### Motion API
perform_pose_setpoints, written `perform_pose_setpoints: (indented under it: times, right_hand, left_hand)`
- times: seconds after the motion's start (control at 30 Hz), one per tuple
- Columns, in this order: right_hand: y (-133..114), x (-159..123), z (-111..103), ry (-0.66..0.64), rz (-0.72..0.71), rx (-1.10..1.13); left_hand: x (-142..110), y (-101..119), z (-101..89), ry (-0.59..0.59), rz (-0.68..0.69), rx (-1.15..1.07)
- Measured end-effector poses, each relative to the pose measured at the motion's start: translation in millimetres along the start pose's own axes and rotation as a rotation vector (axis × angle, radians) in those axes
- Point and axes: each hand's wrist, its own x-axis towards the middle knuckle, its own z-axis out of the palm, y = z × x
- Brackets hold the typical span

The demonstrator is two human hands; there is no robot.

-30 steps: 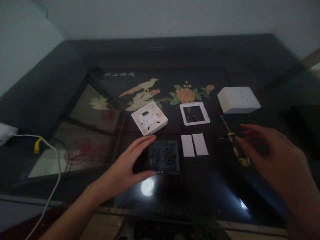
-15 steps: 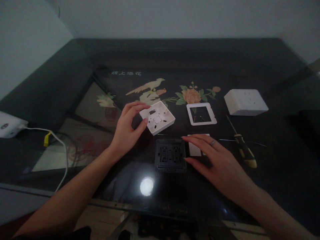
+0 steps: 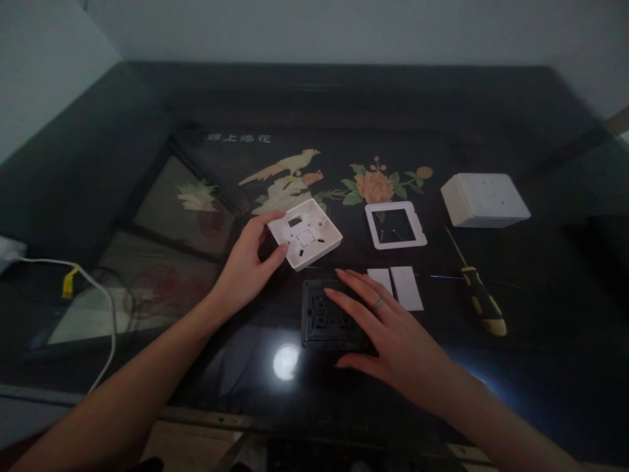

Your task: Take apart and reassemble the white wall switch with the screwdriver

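My left hand (image 3: 249, 261) grips the left corner of a white square switch mounting box (image 3: 322, 248), thumb on its near side and fingers at the far side. The box is tilted, its open face with slots and a rectangular hole towards me. Over the black switch module (image 3: 314, 334) hovers my right hand (image 3: 378, 324), fingers apart; it covers the module's right part, and whether it touches is unclear. Two white rocker plates (image 3: 407, 288) lie just beyond that hand, the left one partly covered. A white square frame (image 3: 419, 240) lies farther back.
Two small screws (image 3: 394, 235) show inside the frame's opening. On the right lie a screwdriver (image 3: 485, 308) with a black and yellow handle and a white box-shaped block (image 3: 491, 203). A white cable (image 3: 114, 321) with a yellow tag (image 3: 69, 283) crosses the left side of the glossy tabletop.
My right hand has moved left and nearer me, over the black module, uncovering most of the rocker plates. My left hand keeps hold of the mounting box. The view has shifted slightly.
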Motion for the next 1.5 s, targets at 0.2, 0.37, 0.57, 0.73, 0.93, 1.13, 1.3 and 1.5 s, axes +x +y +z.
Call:
perform_pose_setpoints:
  times: [0.2,0.37,0.57,0.73,0.93,1.13,1.3,1.5]
  right_hand:
    - [1,-4,-4,0.031,0.008,0.056]
    - [10,-19,-26,0.094,0.105,0.322]
    - [21,-28,-41,0.351,0.313,0.589]
    - [25,-30,-43,0.408,0.417,0.729]
    - [30,-30,-47,0.409,0.447,0.734]
    - [25,-27,-48,0.454,0.454,0.898]
    - [19,-27,-48,0.336,0.443,0.994]
    - [1,-24,-43,0.248,0.296,1.016]
  left_hand:
    - [-1,1,-0.5,-0.041,-0.014,-0.068]
    - [-2,3,-5.5,-0.126,0.005,-0.035]
    - [-10,21,-12.8,-0.295,0.095,0.039]
    - [-17,39,-17.3,-0.511,0.137,0.112]
    - [-25,40,-6.1,-0.543,0.204,0.226]
    - [-30,40,6.1,-0.536,0.309,0.319]
    - [-34,41,14.0,-0.536,0.353,0.338]
    - [-43,56,13.9,-0.293,0.529,0.293]
